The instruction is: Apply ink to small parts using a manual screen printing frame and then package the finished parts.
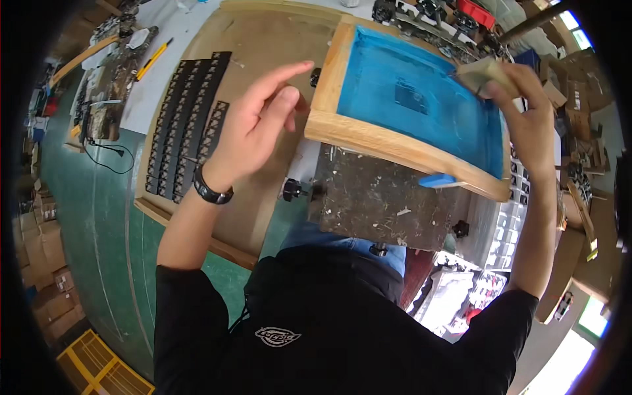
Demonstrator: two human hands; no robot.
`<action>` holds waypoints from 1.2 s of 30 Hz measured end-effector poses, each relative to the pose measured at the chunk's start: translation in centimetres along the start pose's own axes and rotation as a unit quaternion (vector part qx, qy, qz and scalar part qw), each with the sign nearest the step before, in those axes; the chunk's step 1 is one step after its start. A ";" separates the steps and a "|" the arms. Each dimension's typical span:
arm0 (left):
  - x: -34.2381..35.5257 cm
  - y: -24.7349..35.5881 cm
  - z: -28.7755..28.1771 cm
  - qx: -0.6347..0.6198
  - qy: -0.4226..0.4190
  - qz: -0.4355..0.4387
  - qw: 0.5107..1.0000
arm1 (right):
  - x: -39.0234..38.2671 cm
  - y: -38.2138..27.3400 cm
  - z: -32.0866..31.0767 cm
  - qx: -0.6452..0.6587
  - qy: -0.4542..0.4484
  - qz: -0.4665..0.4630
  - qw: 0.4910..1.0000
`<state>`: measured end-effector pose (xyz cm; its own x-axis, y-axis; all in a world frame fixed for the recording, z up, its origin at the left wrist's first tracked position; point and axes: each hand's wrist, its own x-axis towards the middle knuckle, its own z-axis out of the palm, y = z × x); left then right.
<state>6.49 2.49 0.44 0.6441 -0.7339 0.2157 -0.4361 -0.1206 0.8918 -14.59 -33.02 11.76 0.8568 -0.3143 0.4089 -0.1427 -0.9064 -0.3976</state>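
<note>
A wooden-framed printing screen [382, 143] with blue mesh is in front of me, tilted over a worn dark base plate [375, 197]. My right hand [530, 115] is closed on a pale squeegee [488, 74] at the screen's right side. A darker patterned patch [411, 99] shows in the mesh. Left of the frame, my left hand [253, 125] hangs in the air, index finger and thumb stretched apart and holding nothing. Beneath and left of it, several black strips [191, 125] with repeated light marks lie side by side on a brown board [263, 46].
A blue-tipped piece [438, 180] sticks out at the screen's front edge. Black knobs [293, 190] stand beside the base plate. At the far left, a yellow cutter [153, 60] lies on a white surface. Cluttered parts and a red bin [475, 13] are behind the screen.
</note>
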 end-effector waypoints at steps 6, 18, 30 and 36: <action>6.8 -6.7 -5.9 0.406 0.057 0.019 0.912 | -0.7 4.6 -4.1 0.066 0.083 0.050 0.993; 10.1 -12.6 -7.9 0.492 0.110 0.039 0.863 | -9.3 8.2 -1.8 0.223 -0.070 0.264 0.936; 6.3 1.7 7.9 0.093 0.026 0.201 0.975 | -2.4 1.7 5.7 0.116 -0.137 0.102 0.979; 9.2 4.3 15.1 0.046 -0.082 0.269 0.959 | -8.4 3.5 -1.0 0.263 -0.049 0.244 0.932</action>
<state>1.05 -14.86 0.21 0.2062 -0.8015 0.5613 -0.7358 0.2512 0.6289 -22.73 -33.81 7.75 0.7986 -0.6018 0.0069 -0.2871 -0.3909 -0.8745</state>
